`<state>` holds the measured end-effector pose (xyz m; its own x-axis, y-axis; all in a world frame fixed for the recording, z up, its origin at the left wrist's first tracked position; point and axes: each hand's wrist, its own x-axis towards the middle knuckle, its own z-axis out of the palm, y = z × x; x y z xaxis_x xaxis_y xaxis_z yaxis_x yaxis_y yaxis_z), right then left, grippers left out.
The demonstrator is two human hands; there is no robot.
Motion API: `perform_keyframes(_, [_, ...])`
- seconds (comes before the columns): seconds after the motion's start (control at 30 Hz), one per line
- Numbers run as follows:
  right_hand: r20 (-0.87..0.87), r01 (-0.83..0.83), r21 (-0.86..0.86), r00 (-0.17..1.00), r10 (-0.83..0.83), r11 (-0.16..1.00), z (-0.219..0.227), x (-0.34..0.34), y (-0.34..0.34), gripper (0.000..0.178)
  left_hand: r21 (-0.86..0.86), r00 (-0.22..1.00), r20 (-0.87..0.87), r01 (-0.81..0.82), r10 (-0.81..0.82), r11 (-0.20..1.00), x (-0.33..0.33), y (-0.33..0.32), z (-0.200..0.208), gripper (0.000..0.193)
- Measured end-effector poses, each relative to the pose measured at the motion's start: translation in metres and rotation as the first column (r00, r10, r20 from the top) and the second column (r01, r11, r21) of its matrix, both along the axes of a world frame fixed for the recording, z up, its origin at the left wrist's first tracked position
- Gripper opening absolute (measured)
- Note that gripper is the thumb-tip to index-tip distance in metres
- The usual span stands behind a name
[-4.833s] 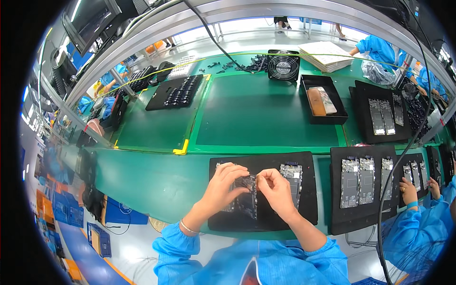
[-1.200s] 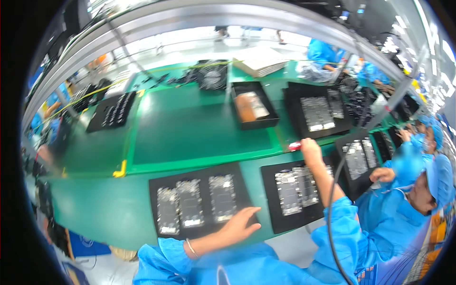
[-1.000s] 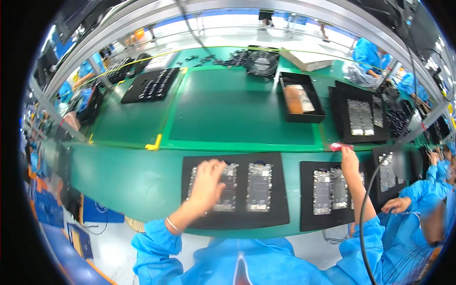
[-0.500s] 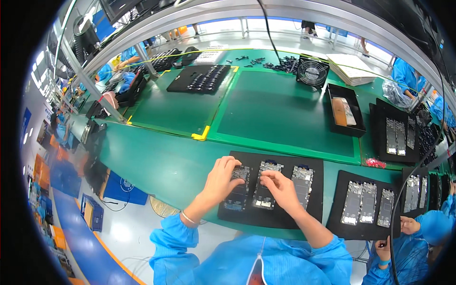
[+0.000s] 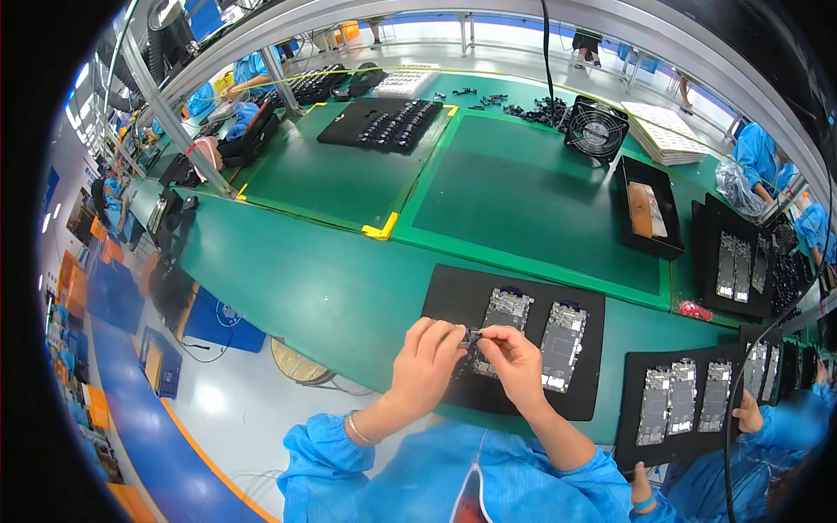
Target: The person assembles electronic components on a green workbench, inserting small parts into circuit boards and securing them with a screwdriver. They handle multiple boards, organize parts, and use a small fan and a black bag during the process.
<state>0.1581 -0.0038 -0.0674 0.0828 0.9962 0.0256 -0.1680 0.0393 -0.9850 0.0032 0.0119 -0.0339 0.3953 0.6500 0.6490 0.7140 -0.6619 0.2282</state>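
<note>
My left hand (image 5: 423,370) is closed round a dark circuit board (image 5: 472,335), raised above a black foam mat (image 5: 462,283); most of the board is hidden behind the fingers. At the board's upper end, my right hand (image 5: 516,362) grips with thumb and fingertips. Whether a small part sits between those fingertips cannot be made out. Two more long circuit boards lie on the mat: one (image 5: 508,307) just behind my right hand and partly covered by it, the other (image 5: 565,344) to the right of it.
At right a co-worker's hand (image 5: 747,411) holds a second black mat (image 5: 632,410) bearing three boards. Beyond the green bench (image 5: 296,279) stand a black tray (image 5: 649,240), a fan (image 5: 596,129) and a pad with rows of small dark parts (image 5: 349,131). A black cable (image 5: 731,418) hangs at right.
The leftmost board has left the mat and is now up in my hands. My hands have come together over the mat's left part. The co-worker's mat has shifted and tilted.
</note>
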Motion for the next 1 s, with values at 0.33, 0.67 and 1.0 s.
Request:
perform_keyframes(0.33, [-0.047,0.009,0.027,0.999,-0.008,1.0,0.002,-0.003,-0.007,0.013,0.059,1.0,0.0,0.03,-0.03,0.998,0.0,-0.008,-0.001,0.049])
perform_keyframes(0.67, [0.145,0.054,0.191,0.986,-0.083,0.98,0.01,-0.007,-0.015,0.012,0.114,0.998,0.021,0.065,-0.067,0.991,-0.007,-0.014,-0.008,0.049])
perform_keyframes(1.0, [0.212,0.04,0.227,0.973,-0.09,0.973,0.015,-0.029,-0.033,0.016,0.176,0.99,0.117,0.053,-0.075,0.983,-0.033,-0.027,-0.021,0.047])
